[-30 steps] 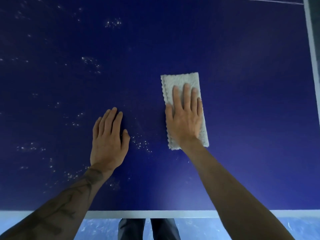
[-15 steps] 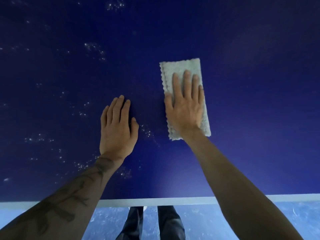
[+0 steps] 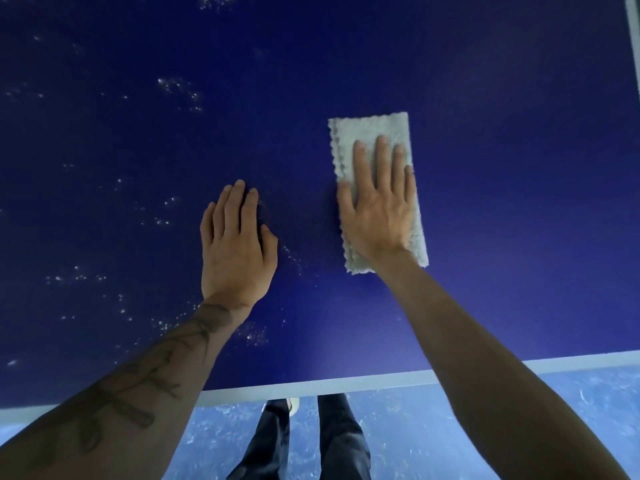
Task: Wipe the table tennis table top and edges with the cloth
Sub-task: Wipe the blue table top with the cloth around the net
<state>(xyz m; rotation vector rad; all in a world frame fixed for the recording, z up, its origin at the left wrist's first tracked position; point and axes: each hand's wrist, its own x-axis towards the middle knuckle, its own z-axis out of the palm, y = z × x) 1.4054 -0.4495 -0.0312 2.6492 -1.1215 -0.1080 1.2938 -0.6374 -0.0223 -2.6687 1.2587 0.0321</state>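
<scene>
A dark blue table tennis table top (image 3: 502, 168) fills most of the view. A folded pale grey cloth (image 3: 367, 131) lies flat on it, right of centre. My right hand (image 3: 379, 202) presses on the cloth with straight fingers, covering its lower half. My left hand (image 3: 235, 244) rests flat on the bare table top to the left of the cloth, fingers together. White specks (image 3: 180, 90) are scattered over the left half of the table; the part right of the cloth looks clean.
The near white edge line (image 3: 346, 382) of the table runs across the bottom. A white side line (image 3: 633, 36) shows at the upper right. Below the edge are a blue speckled floor (image 3: 450, 427) and my dark trouser legs (image 3: 329, 438).
Both hands have slid away from me across the table, the right one pushing the cloth forward. The near edge has come further up into view.
</scene>
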